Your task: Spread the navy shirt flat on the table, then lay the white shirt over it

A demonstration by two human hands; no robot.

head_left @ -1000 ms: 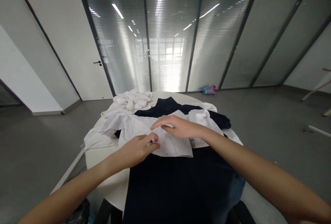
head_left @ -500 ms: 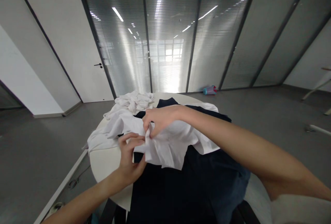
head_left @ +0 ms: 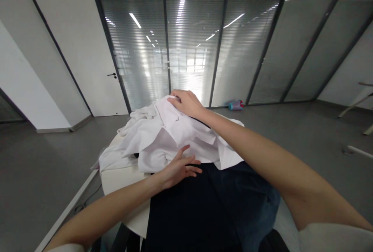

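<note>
So the right hand (head_left: 186, 103) is reached way out over the far edge of the desk (head_left: 116, 177), and its fingers (head_left: 175, 97) are pinched on the top edge of a white shirt (head_left: 175, 135), holding that bit lifted up above everything else. The shirt hangs down from there in loose folds and spreads over the middle of the desk, with its lower hem draped over a dark garment (head_left: 198, 209).

The left hand (head_left: 178, 167) is lower and closer in, near the middle of the desk. Its fingers (head_left: 190, 162) are spread and flat, not gripping anything, palm resting right where the shirt's bottom edge meets the dark garment. Thumb sticks up against the white fabric.

That dark garment covers the near part of the desk and hangs off the near edge toward the camera. There's also a blue-ish piece of cloth (head_left: 256, 193) bunched at the near right edge, next to the dark one.

More white clothing (head_left: 116, 159) is piled up along the left edge and far left of the desk, partly under the shirt, so it's hard to tell where 1 item stops and the next starts.

Off on the floor by the glass wall there's a small teal and pink bottle (head_left: 235, 105) lying on its side.
</note>
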